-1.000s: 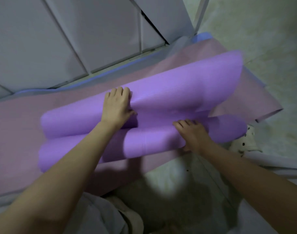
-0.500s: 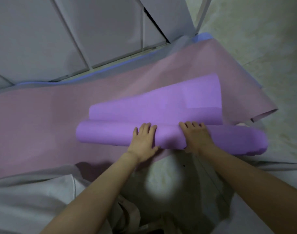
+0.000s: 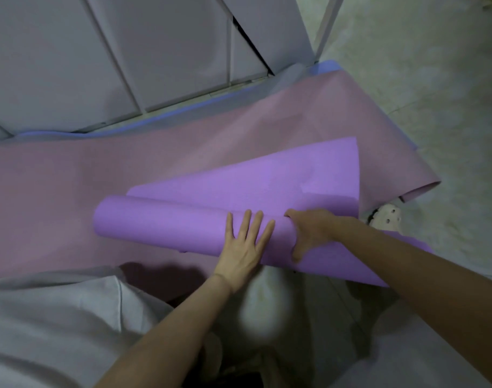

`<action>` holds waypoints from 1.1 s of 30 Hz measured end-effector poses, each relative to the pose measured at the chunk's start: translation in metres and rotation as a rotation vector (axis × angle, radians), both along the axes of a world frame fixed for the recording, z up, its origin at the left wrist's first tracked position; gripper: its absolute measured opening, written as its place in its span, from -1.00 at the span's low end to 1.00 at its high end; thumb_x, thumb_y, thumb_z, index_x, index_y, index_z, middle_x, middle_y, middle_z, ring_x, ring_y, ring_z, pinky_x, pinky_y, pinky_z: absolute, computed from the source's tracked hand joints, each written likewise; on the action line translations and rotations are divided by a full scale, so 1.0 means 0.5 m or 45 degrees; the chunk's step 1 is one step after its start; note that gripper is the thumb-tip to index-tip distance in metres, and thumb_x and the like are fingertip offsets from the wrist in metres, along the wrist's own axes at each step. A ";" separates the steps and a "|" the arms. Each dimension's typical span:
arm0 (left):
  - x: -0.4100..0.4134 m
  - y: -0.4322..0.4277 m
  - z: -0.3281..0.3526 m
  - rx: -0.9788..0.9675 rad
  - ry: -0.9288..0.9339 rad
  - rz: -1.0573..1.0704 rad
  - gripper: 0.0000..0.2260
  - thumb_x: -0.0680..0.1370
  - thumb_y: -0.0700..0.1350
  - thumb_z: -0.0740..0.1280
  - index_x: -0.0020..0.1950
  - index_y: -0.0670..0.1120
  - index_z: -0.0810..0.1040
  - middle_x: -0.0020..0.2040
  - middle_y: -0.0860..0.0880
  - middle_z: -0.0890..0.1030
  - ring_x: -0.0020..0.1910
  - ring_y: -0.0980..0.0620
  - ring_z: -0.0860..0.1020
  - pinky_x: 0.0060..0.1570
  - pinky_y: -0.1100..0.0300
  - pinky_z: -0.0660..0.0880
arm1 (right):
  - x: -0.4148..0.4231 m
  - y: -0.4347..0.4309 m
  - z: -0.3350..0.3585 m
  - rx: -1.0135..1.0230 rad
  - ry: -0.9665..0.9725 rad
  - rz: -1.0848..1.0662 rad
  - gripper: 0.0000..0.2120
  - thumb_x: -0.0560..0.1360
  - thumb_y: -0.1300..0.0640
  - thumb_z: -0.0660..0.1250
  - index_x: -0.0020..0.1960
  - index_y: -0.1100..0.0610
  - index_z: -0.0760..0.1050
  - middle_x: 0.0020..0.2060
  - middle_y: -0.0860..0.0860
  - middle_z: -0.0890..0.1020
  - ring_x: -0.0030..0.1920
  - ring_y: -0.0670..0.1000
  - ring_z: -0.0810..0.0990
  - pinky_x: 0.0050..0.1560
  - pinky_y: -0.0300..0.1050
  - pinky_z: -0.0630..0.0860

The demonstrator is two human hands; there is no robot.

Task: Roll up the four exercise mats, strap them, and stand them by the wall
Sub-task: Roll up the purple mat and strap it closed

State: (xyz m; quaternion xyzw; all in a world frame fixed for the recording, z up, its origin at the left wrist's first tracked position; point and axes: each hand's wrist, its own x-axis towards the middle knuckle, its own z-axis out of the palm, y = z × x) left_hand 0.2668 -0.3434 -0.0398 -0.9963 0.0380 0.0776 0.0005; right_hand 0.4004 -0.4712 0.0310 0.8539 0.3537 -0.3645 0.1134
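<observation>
A purple mat is mostly rolled into a tube lying across a flat pink mat. Its loose end still spreads flat beyond the roll. My left hand lies flat on top of the roll, fingers straight and spread. My right hand grips the roll just to the right, thumb curled under its near side. A blue mat shows only as an edge past the pink one, beside the wall.
Grey wall panels rise at the back. Pale floor lies to the right. A white spotted slipper sits beside the roll's right end. My grey clothing fills the lower left.
The raised purple flap has dropped flat and the roll has grown tighter. My left hand moved from the flap's upper fold onto the roll beside my right hand.
</observation>
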 end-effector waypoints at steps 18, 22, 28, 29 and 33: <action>0.127 0.096 0.069 -0.223 0.180 -0.046 -0.08 0.26 0.11 0.50 0.50 0.00 0.11 0.37 -0.03 0.34 0.32 -0.08 0.34 0.18 -0.07 0.30 | -0.061 -0.023 -0.031 0.267 -0.858 0.178 0.08 -0.25 -0.12 0.59 0.24 0.25 0.53 0.02 0.23 0.61 -0.07 0.22 0.60 0.07 0.10 0.38; 0.149 0.114 0.085 -0.268 0.366 -0.110 -0.08 0.23 0.10 0.55 0.48 0.02 0.15 0.35 -0.03 0.39 0.29 -0.09 0.39 0.13 -0.08 0.33 | -0.062 -0.021 -0.043 0.257 -0.738 0.118 0.07 -0.36 -0.13 0.55 0.11 0.27 0.57 -0.19 0.18 0.60 -0.29 0.16 0.56 -0.21 -0.05 0.48; 0.105 0.120 0.074 -0.385 0.233 -0.086 -0.09 0.31 0.11 0.50 0.53 -0.01 0.10 0.46 0.00 0.26 0.41 -0.03 0.25 0.34 -0.05 0.21 | -0.042 -0.007 -0.020 0.229 -0.563 0.098 -0.01 -0.45 -0.24 0.49 -0.09 0.22 0.59 -0.36 0.09 0.55 -0.46 0.10 0.51 -0.43 -0.16 0.37; 0.094 0.116 0.071 -0.380 0.225 -0.069 -0.10 0.32 0.12 0.48 0.54 -0.02 0.09 0.48 -0.02 0.23 0.43 -0.02 0.22 0.37 -0.08 0.17 | -0.040 -0.003 -0.008 0.205 -0.565 0.105 -0.02 -0.39 -0.27 0.51 -0.06 0.22 0.57 -0.33 0.09 0.56 -0.43 0.10 0.54 -0.41 -0.15 0.37; 0.051 0.087 0.045 -0.160 0.005 -0.074 -0.04 0.20 0.14 0.49 0.48 -0.11 0.15 0.37 -0.22 0.40 0.33 -0.21 0.42 0.24 -0.31 0.29 | -0.033 0.007 0.011 0.117 -0.382 0.102 -0.13 0.22 -0.23 0.50 0.33 0.18 0.24 0.15 0.09 0.49 0.09 0.13 0.56 -0.03 -0.06 0.40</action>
